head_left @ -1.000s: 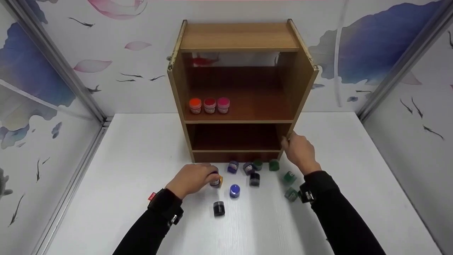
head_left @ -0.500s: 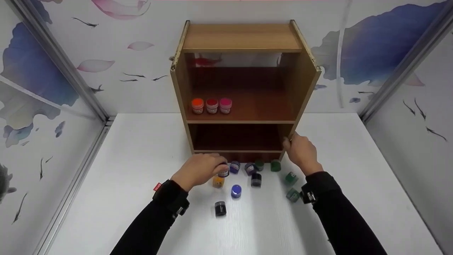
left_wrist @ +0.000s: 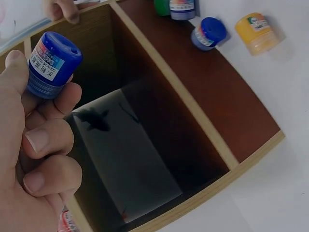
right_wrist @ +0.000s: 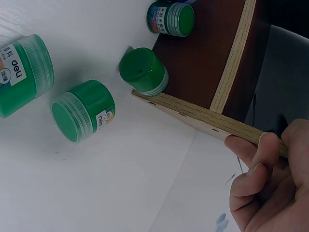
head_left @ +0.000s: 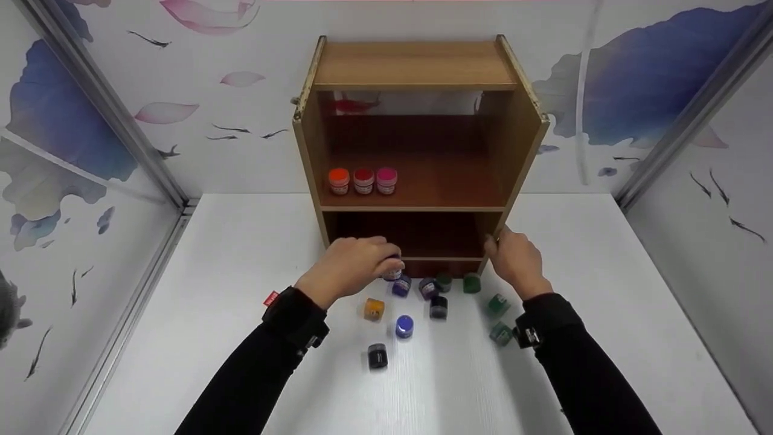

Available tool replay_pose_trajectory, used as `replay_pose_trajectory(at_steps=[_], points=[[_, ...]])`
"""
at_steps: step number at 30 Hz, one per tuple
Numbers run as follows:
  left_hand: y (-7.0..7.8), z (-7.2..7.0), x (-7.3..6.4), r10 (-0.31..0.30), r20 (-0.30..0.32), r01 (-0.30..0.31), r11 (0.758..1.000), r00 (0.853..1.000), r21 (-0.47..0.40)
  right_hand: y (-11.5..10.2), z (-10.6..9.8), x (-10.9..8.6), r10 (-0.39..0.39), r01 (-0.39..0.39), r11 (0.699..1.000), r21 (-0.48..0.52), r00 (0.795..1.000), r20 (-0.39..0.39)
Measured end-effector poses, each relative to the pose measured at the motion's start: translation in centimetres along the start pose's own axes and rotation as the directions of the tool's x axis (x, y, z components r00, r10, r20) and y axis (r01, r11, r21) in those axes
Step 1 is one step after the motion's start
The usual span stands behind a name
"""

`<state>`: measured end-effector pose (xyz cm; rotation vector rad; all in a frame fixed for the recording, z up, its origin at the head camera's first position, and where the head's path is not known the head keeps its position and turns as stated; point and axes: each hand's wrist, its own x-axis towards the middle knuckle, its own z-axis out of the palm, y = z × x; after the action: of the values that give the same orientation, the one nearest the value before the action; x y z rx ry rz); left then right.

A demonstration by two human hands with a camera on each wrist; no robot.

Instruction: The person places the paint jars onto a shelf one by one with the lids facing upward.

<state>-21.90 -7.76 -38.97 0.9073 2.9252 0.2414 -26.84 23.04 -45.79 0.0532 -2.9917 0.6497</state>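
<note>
My left hand (head_left: 353, 266) pinches a blue paint jar (left_wrist: 54, 63) between thumb and fingers, in front of the shelf unit's lower compartment. The jar is tilted, its printed label showing in the left wrist view. With my right hand (head_left: 516, 261) I grip the front edge of the right side panel (right_wrist: 193, 115) of the wooden shelf unit (head_left: 413, 63). Orange (head_left: 339, 181), red (head_left: 363, 180) and pink (head_left: 386, 180) lidded jars stand in a row on the middle shelf, at its left end. The lower compartment (head_left: 435, 235) is partly hidden behind my left hand.
Several jars lie scattered before the unit: yellow (head_left: 374, 309), blue (head_left: 404, 326), black (head_left: 377, 356), another dark one (head_left: 438, 307), and green ones (head_left: 500, 333) toward the right. Purple-blue jars (head_left: 401, 286) sit close to its base. Patterned wall panels (head_left: 241, 145) surround the white table (head_left: 253, 241).
My left hand has carried the blue jar up and to the right, from beside the yellow jar to the lower compartment's front. My right hand keeps its grip on the side panel.
</note>
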Motion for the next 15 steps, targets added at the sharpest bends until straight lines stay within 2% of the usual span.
replay_pose_trajectory(at_steps=[10, 15], points=[[1.2, -3.8, 1.3, -0.002, -0.071, 0.004, 0.999, 0.997, 0.034, 0.0, 0.1, -0.1, 0.017, -0.017, 1.0, 0.009, 1.0, 0.01], [1.6, -5.2, 2.0, 0.01, -0.108, -0.003, 0.998, 0.994, 0.059, 0.0, 0.0, -0.2, 0.024, -0.024, 0.999, 0.025, 0.999, 0.021]])
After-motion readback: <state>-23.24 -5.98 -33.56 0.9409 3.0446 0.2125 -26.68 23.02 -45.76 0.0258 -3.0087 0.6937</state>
